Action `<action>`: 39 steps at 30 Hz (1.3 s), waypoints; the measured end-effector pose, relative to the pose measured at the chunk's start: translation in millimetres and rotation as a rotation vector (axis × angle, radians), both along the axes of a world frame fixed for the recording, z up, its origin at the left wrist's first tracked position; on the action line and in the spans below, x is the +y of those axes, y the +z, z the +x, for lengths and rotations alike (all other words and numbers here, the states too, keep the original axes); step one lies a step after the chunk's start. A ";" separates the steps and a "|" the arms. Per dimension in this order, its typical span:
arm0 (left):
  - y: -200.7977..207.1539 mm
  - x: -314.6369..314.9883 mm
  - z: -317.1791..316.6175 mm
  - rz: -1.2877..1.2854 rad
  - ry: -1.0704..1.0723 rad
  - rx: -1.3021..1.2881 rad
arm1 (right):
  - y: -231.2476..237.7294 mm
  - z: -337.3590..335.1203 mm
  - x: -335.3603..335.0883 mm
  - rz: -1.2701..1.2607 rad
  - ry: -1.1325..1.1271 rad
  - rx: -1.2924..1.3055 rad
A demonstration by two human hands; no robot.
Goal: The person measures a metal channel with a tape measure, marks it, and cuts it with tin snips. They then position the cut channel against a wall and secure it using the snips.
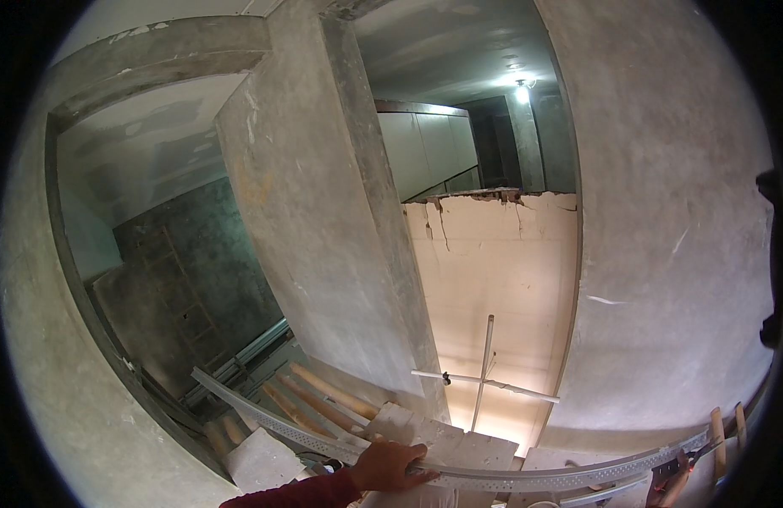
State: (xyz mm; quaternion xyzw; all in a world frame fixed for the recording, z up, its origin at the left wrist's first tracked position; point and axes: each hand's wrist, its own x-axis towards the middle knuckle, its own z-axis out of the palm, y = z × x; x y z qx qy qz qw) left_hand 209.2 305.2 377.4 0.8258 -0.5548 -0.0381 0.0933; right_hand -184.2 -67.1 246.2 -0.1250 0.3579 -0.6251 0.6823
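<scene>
A long, thin galvanised metal profile (527, 481) with rows of small holes stretches across the lower part of the head view, from the left doorway to the far right. It looks bowed in the fisheye picture. My left hand (390, 467), in a dark red sleeve, has its fingers closed over the profile near its middle. Close to the right end, my right hand (677, 486) is partly cut off by the lower edge. Its fingers are wrapped around a hand tool (665, 471) with dark and orange parts, held against the profile; the tool's exact kind is unclear.
Pale board pieces (450, 440) and round wooden poles (332, 406) lie below the grey pillar (323, 212). More metal profiles (247, 356) rest inside the left doorway. A peach panel (493, 279) with a broken top fills the right opening, crossed pipes (484, 381) before it.
</scene>
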 end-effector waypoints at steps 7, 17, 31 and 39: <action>0.9 -0.1 -0.3 0.019 -0.003 -0.023 | -12.7 -11.2 -7.9 -0.023 0.053 -0.045; -1.1 1.0 0.9 -0.016 0.000 -0.001 | -14.7 -13.1 -9.7 -0.029 0.083 -0.053; -0.4 0.6 1.9 -0.017 -0.021 0.013 | -11.6 -14.4 -10.6 0.049 0.026 -0.098; -2.0 0.2 1.0 -0.019 -0.016 0.014 | 6.2 -11.0 5.7 -0.114 0.077 0.045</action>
